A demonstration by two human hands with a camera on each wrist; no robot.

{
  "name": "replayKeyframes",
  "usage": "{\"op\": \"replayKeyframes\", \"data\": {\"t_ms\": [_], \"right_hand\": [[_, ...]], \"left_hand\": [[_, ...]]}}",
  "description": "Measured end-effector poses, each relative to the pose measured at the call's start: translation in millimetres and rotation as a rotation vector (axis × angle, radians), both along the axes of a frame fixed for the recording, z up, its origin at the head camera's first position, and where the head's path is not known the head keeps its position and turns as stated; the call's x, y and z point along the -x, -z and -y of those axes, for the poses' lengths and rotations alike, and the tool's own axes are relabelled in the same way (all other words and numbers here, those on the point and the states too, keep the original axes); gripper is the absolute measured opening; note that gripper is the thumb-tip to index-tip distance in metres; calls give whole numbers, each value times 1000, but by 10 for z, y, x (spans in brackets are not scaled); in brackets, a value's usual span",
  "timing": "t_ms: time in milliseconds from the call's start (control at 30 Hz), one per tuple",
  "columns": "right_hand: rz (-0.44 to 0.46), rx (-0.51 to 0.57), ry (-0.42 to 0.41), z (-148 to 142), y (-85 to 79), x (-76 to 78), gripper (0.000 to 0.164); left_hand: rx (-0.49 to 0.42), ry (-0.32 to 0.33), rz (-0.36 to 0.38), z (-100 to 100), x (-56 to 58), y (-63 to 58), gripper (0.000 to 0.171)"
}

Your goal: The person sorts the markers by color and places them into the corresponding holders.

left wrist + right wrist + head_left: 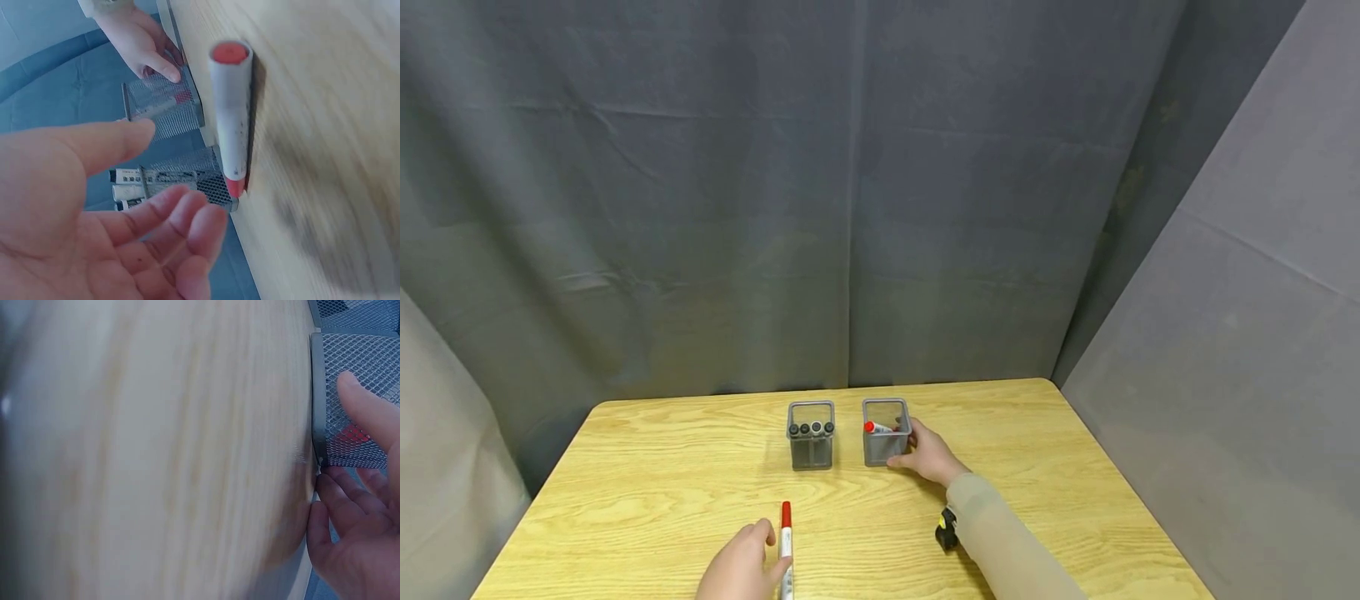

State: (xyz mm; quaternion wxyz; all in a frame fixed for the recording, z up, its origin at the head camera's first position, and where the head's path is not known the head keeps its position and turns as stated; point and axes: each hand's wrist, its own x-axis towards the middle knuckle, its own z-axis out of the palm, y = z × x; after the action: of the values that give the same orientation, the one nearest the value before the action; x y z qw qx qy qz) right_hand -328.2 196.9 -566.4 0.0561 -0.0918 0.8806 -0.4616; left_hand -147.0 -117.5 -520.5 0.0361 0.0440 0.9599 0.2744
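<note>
A marker with a white barrel and red cap lies on the table, cap toward the far side. Beside it is my left hand, its thumb and fingers spread apart; the left wrist view shows a gap between the fingertips and the marker. My right hand holds the right-hand mesh pen holder at its right side, thumb at the front. Inside that holder leans a red-capped marker. In the right wrist view, the thumb lies against the mesh wall.
Left of the held one stands another mesh pen holder with several dark-ended markers. A small black object with a yellow patch shows beside the right sleeve. Grey curtains hang behind the wooden table.
</note>
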Motion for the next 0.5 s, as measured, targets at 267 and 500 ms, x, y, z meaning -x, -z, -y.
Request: {"op": "replayKeyframes", "data": {"t_ms": [267, 500], "right_hand": [[-16, -4, -9, 2, 32, -34, 86], [-25, -7, -3, -8, 66, -10, 86]], "left_hand": [[-11, 52, 78, -6, -68, 103, 38], [35, 63, 124, -18, -101, 213, 42]]}}
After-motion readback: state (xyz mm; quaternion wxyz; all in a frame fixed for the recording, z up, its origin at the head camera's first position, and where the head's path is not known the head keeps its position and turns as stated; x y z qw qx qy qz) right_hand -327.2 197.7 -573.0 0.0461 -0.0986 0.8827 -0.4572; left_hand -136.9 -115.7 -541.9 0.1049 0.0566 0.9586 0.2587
